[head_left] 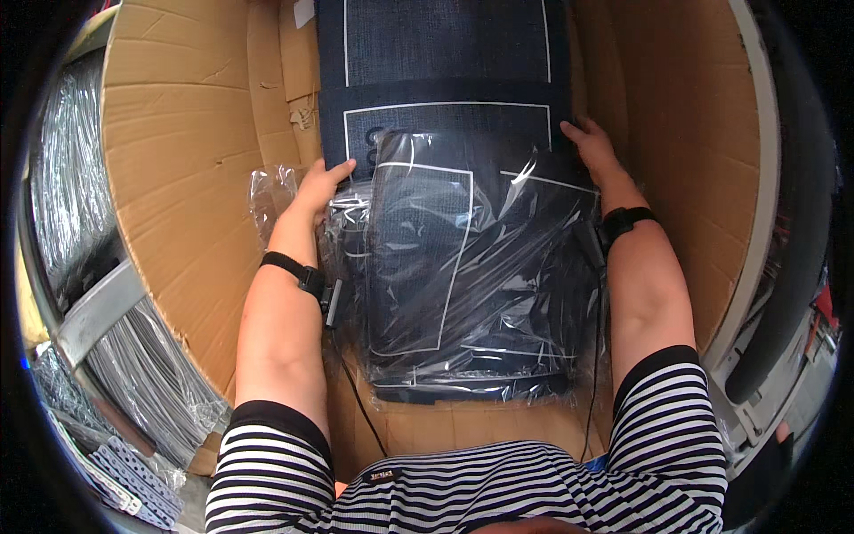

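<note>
Dark blue woven fabric with white printed lines lies folded inside a clear plastic bag, a flat bundle [418,258] in front of me. Under its far end stretches more of the same dark blue fabric [445,53], without a bag. My left hand [323,189] is closed round the bundle's far left corner, thumb on top, other fingers mostly hidden. At the far right corner, my right hand [594,149] grips the side, thumb pointing inward, with most fingers out of sight. Loose plastic [274,196] sticks out beside my left wrist.
A tall cardboard carton [187,160] surrounds the fabric, its walls rising on both sides of my arms. Black straps with small devices [307,278] are on my wrists, and thin cables hang from them. Plastic-wrapped grey material [76,178] stands outside on the left.
</note>
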`<state>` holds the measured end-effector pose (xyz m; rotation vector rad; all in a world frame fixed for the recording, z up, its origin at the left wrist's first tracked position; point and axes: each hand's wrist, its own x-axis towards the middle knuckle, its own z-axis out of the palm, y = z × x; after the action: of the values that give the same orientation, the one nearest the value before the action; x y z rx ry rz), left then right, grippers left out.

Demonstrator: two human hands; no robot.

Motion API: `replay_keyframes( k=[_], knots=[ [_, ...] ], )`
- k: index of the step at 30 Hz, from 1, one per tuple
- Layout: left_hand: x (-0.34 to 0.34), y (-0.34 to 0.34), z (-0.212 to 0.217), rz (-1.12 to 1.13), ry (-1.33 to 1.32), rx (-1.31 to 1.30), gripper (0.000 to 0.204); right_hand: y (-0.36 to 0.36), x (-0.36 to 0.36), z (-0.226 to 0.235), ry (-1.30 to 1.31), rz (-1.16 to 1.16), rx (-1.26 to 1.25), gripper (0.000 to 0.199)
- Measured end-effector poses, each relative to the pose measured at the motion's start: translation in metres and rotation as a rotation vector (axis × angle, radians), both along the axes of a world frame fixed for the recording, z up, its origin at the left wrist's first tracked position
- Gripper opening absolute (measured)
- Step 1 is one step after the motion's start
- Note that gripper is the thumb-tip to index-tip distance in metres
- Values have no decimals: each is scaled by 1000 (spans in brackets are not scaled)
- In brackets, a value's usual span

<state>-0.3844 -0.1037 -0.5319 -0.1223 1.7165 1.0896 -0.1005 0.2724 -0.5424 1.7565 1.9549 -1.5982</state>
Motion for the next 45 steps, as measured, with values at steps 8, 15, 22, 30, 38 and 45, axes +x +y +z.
replay_keyframes(
  k=[8,15,22,30,38,45],
  knots=[
    [-4,-14,-12,45,-195,68,54,-18,-32,14,-120,-32,-369,54],
    [-1,-3,-18,341,-474,17,45,-17,-10,1,27,-160,-450,74],
    [-5,-3,-16,328,-485,-52,35,-19,-18,22,31,-201,-590,44],
    [-8,1,-1,237,-445,29,31,-10,-13,26,97,-76,-575,59],
    [-28,47,103,214,-223,222,48,25,-40,111,149,81,-398,48],
    [-47,40,203,235,-145,231,52,18,-56,222,318,53,-436,44]
  ],
)
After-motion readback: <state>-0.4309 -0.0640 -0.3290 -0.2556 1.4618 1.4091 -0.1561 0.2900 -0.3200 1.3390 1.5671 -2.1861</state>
